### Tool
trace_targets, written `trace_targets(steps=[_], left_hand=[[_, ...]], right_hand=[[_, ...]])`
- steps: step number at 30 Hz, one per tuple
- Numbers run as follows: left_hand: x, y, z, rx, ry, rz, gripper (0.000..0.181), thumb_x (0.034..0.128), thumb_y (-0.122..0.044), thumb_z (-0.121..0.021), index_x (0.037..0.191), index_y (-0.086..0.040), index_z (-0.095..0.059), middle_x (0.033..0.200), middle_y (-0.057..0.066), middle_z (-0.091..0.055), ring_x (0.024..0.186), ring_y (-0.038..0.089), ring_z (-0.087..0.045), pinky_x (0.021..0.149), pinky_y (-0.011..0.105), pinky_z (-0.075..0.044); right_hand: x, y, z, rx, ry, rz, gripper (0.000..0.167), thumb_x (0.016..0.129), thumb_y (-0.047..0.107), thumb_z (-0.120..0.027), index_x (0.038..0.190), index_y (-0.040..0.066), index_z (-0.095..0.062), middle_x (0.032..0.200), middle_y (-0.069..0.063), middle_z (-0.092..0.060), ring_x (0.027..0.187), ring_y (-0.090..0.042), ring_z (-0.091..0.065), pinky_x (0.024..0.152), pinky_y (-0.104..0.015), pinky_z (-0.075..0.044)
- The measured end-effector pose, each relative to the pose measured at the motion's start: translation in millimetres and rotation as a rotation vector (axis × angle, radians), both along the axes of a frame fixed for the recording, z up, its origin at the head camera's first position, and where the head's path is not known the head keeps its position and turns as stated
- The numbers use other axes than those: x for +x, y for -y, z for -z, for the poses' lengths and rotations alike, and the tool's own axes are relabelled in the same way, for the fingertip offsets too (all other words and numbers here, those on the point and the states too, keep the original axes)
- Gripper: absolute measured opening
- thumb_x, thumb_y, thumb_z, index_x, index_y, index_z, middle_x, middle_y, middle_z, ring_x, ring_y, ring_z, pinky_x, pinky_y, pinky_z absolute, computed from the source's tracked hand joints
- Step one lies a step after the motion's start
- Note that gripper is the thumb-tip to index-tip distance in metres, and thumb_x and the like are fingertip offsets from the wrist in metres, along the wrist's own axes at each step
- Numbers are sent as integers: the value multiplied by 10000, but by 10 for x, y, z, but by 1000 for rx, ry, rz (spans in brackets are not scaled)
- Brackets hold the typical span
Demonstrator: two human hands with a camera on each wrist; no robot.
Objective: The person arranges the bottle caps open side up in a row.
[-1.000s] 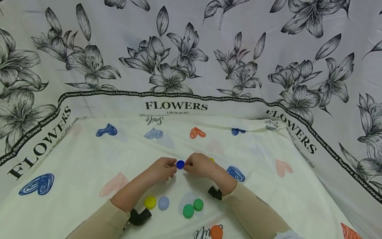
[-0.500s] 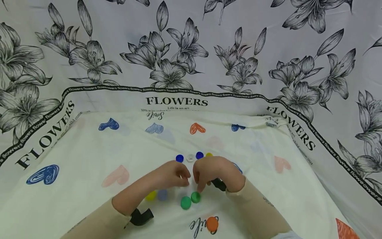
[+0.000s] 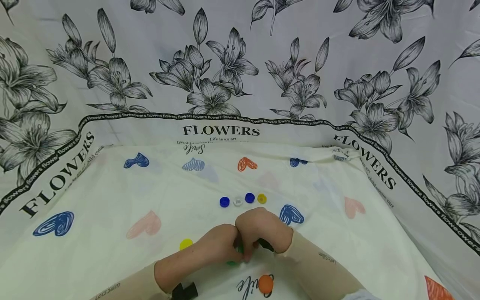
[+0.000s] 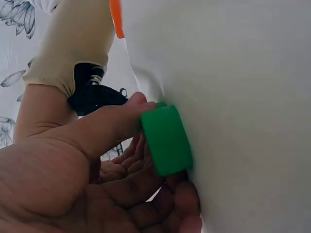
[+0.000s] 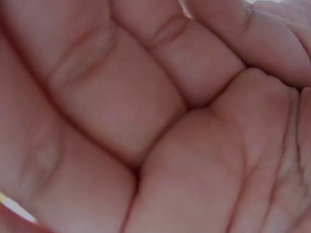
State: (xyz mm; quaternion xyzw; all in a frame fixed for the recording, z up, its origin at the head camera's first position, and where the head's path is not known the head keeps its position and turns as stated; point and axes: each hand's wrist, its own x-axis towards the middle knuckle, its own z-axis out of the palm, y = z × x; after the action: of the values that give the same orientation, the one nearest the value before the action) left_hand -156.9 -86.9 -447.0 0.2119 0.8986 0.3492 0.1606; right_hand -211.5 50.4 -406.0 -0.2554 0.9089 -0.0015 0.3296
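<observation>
In the left wrist view a green cap (image 4: 166, 141) stands on edge between the thumb and fingers of my left hand (image 4: 97, 160), and a sliver of more green shows behind it. The head view has my left hand (image 3: 221, 246) low over the cloth, beside my right hand (image 3: 260, 229), the two touching or nearly so. Green (image 3: 240, 248) shows between them, and another green piece (image 3: 231, 263) shows under the left fingers. My right fingers bend downward at the green; whether they grip it is hidden. Curled fingers and palm (image 5: 160, 116) fill the right wrist view.
Beyond the hands, two blue caps (image 3: 224, 202) (image 3: 249, 198), a clear cap (image 3: 238, 201) and a yellow cap (image 3: 261, 198) form a row. Another yellow cap (image 3: 186, 244) is beside my left forearm. An orange cap (image 3: 266, 284) lies near the front on the heart-printed cloth (image 3: 315, 258).
Both hands have left the blue cap in the far row and come down toward the front, meeting over the green caps. The row of caps is uncovered, and the left hand has taken hold of a green cap.
</observation>
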Motion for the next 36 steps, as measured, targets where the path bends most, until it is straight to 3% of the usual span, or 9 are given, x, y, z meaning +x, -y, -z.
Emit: trace_targets(steps=[3,7,11,13,17,22,28,36], left_hand=[[-45,24,7,-1,-2,-4,217,813,-174,-849,782,-157,-635,633,-79,-522,593,78,-466,553,251,-372],[-140,121,-53,0,0,-62,125,845,-161,-813,879,-123,-699,720,-70,-587,669,114,-526,608,284,-442],[-231,277,-213,34,-25,-149,94,899,-145,-770,964,-93,-726,813,-44,-619,740,158,-558,650,325,-491],[-283,354,-299,62,-39,-191,53,928,-143,-746,962,-110,-723,818,-33,-621,746,166,-562,650,324,-494],[-387,499,-421,126,-34,-265,62,961,-177,-728,994,-126,-719,891,-16,-660,837,195,-584,719,333,-511],[-498,666,-464,166,-53,-331,162,958,-202,-741,1090,-108,-732,978,8,-704,944,235,-616,788,367,-543],[-623,775,-426,155,-41,-358,236,994,-234,-696,1158,-73,-749,1073,50,-738,987,268,-644,862,432,-550],[-751,886,-294,91,33,-331,248,1019,-231,-654,1118,-29,-758,1014,111,-753,863,245,-653,765,371,-526]], right_hand=[[-52,-33,-9,-62,29,-14,252,717,143,-933,731,146,-682,649,-4,-602,598,-155,-548,568,-283,-440],[-157,-98,-79,-177,42,-83,161,796,110,-855,746,138,-704,634,35,-560,591,-122,-507,554,-254,-412],[-299,-180,-167,-397,34,-153,17,888,127,-790,880,142,-786,727,83,-626,650,-93,-532,603,-248,-456],[-376,-198,-205,-500,17,-179,49,923,133,-759,942,137,-803,755,88,-645,671,-90,-531,621,-256,-456],[-477,-159,-277,-610,-10,-112,126,969,161,-722,1060,127,-802,854,80,-702,757,-120,-588,702,-279,-506],[-555,-16,-356,-652,-10,24,208,1002,205,-677,1147,95,-778,968,-10,-743,862,-218,-646,750,-316,-530],[-624,140,-317,-660,-37,160,184,1016,263,-661,1090,96,-684,985,-110,-739,834,-232,-654,722,-350,-520],[-717,265,-105,-620,-69,129,140,1012,227,-671,1044,93,-692,949,-72,-735,768,-177,-587,677,-302,-464]])
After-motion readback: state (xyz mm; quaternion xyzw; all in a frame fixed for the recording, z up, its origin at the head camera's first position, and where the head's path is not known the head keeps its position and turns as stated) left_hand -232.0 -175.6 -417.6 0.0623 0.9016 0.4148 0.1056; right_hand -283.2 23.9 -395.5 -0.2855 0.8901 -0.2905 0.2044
